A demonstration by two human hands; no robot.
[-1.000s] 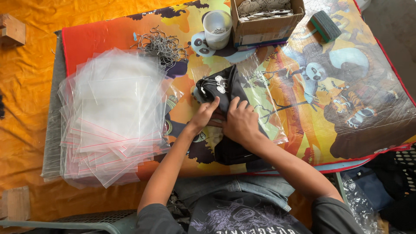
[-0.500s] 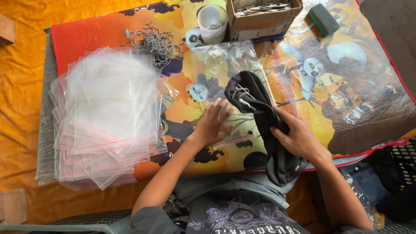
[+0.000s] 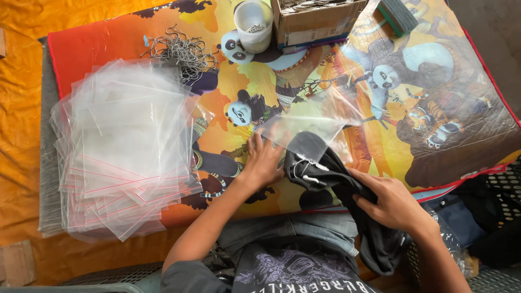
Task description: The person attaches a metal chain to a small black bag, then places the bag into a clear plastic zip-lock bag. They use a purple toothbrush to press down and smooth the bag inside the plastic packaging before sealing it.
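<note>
While both hands — left [image 3: 264, 161], right [image 3: 392, 202] — grip it, the dark garment [image 3: 325, 173] enters a clear bag [image 3: 309, 122].

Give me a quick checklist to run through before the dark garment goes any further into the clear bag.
1. Left hand pinning the clear bag by its mouth: ok.
2. Right hand gripping the dark garment: ok.
3. Garment's front end at the bag's mouth: ok.
4. Garment folded compactly: not ok, its tail hangs off the table edge over the lap.
5. Bag mouth fully open: cannot tell.
6. Stack of spare bags clear of the work: ok.
</note>
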